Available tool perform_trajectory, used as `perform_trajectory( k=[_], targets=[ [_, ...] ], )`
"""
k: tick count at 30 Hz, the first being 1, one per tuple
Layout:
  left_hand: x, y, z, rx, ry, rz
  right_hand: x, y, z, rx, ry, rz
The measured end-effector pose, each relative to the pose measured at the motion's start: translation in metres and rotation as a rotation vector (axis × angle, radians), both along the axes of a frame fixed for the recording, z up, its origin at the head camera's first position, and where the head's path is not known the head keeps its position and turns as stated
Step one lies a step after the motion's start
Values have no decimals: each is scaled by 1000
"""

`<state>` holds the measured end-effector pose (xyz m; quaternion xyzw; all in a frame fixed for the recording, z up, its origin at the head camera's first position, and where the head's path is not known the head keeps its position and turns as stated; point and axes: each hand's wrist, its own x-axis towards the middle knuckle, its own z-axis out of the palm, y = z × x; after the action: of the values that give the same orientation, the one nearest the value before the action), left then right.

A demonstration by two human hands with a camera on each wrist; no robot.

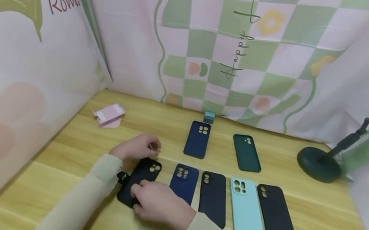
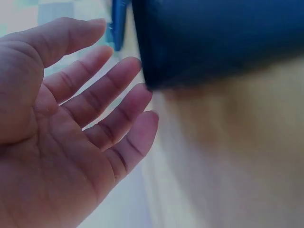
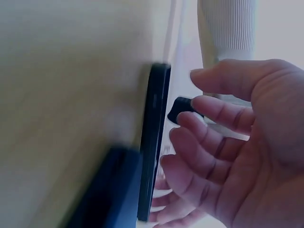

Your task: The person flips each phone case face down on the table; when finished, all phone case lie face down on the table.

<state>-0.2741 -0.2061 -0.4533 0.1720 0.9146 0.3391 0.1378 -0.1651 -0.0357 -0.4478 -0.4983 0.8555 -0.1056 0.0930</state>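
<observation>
A black phone case (image 1: pixel 138 176) lies at the left end of a front row of cases, its camera holes at the far end. Just beyond that end is my left hand (image 1: pixel 137 145), fingers loosely bent and holding nothing; the left wrist view shows its palm and spread fingers. My right hand (image 1: pixel 161 204) hovers over the case's right side, hiding part of it. In the right wrist view, the black case appears edge-on, apart from the loosely curled fingers (image 3: pixel 185 178). A dark blue case (image 1: pixel 184 181) lies partly hidden behind my right hand.
Rightward in the row are a black case (image 1: pixel 213 200), a light turquoise case (image 1: pixel 247 213) and another black case (image 1: pixel 277 214). Behind lie a navy case (image 1: pixel 197 139) and dark green case (image 1: pixel 247 153). A pink stand (image 1: pixel 110 115), teal block (image 1: pixel 209 117) and black-based holder (image 1: pixel 319 164) edge the table.
</observation>
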Motion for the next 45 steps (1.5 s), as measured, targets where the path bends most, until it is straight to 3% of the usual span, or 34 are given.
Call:
perform_trajectory(
  k=[10,20,26,35,39,45],
  targets=[
    [-2,-7,-13,-31,-9,19,4,-20,-9,96,22,17],
    [5,-10,-7,9,-39,2,1,-23,-10,110,24,-18],
    [7,-13,0,84,-55,-5,2,-21,-10,30,-8,-17],
    [9,-19,17,316,-96,27,5,-18,2,-119,80,14],
    [9,-21,17,359,-94,6,4,-16,5,-128,77,-9],
    [10,-21,15,351,-68,-13,2,-12,4,-182,109,-52]
  ],
)
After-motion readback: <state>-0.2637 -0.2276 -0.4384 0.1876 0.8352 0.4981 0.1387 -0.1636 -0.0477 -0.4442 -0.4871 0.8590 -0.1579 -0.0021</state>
